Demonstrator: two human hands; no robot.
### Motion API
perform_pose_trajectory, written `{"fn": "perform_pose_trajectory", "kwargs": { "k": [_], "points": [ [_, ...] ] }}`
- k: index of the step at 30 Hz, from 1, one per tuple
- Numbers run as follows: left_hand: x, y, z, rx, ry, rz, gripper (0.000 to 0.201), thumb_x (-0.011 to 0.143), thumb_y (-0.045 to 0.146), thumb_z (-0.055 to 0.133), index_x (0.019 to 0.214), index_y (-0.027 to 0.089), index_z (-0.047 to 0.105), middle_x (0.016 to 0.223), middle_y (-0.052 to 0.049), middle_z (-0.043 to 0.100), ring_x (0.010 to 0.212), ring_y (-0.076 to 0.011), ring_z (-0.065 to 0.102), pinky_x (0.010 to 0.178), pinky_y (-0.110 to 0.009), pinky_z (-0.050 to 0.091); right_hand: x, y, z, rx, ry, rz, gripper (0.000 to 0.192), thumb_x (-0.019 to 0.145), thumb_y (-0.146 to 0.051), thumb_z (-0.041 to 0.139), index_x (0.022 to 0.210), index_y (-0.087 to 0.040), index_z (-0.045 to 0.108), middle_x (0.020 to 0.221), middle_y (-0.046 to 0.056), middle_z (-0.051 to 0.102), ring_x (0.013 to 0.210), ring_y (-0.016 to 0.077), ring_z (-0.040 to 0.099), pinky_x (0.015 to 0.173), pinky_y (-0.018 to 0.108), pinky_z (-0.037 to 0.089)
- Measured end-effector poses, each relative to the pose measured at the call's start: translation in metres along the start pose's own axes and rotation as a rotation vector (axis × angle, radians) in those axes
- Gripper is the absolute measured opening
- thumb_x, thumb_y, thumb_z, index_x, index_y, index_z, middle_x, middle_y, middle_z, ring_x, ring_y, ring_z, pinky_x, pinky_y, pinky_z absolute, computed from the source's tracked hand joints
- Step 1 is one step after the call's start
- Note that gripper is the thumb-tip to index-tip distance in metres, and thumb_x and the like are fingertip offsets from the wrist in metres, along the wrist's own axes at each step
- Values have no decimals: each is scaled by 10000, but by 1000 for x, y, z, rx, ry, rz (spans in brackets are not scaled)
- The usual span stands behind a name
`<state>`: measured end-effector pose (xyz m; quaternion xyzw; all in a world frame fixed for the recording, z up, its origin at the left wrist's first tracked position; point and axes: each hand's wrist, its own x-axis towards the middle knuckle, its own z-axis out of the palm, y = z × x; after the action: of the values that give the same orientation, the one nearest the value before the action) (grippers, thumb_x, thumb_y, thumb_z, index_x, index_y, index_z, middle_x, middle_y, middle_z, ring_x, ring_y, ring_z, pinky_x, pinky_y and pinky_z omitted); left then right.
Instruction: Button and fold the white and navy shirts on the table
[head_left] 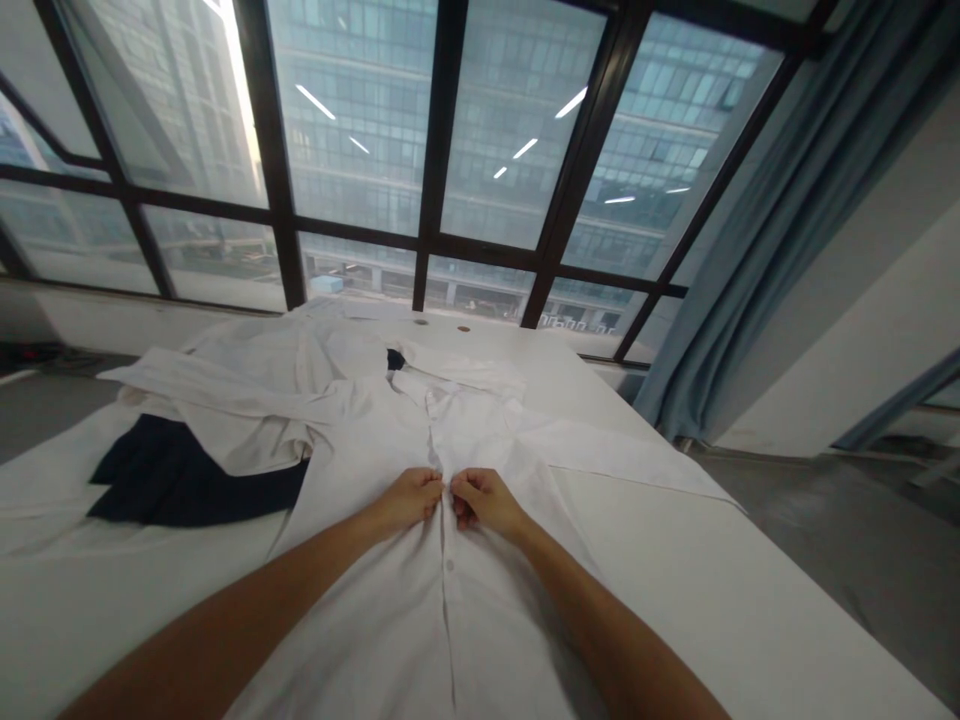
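Note:
A white button-up shirt (390,600) lies spread on the table, its collar toward the window and its front strip running down the middle. My left hand (412,497) pinches the left edge of that strip at chest height. Opposite it, my right hand (484,498) is closed on the right edge, fingers curled under, only a small gap from the left. Below my hands a button (450,566) shows on the strip. Above them the two edges stand slightly apart. Whatever lies between my fingertips is too small to make out.
More white garments (255,370) are heaped at the left, with a dark navy cloth (195,480) among them. The white table (675,560) ends at a slanting right edge. Dark-framed windows (360,120) stand behind it, and a blue curtain (757,230) hangs at the right.

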<state>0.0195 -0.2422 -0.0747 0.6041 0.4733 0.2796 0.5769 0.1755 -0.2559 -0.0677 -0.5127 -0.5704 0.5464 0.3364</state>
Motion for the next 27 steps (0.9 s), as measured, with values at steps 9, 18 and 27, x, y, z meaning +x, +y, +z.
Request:
{"fn": "perform_pose_trajectory", "kwargs": {
  "k": [9,18,27],
  "points": [
    [-14,9,-8,819,234,201,141,811,287,521,803,199,631,693,-8,646,657,-159,589,613,-255,379,5,9,0,-122,-9,-40,247,772,-401,522,649,-188,504,470,-59,507,335,79,458,352,196,315],
    [-20,4,-31,1184,-80,345,654,857,485,510,1446,270,323,1558,-71,232,1435,-303,153,1121,-570,130,-4,-6,-47,-1032,244,-317,574,744,-478,671,1229,-183,589,1291,144,570,1203,280,504,984,401,388],
    [53,28,-101,1059,73,320,461,967,430,258,1141,231,636,1193,-46,658,1102,-195,592,961,-310,428,63,-32,-116,-1126,273,-135,494,923,-550,381,896,-204,732,980,88,717,900,213,648,773,286,456]
  ]
}}
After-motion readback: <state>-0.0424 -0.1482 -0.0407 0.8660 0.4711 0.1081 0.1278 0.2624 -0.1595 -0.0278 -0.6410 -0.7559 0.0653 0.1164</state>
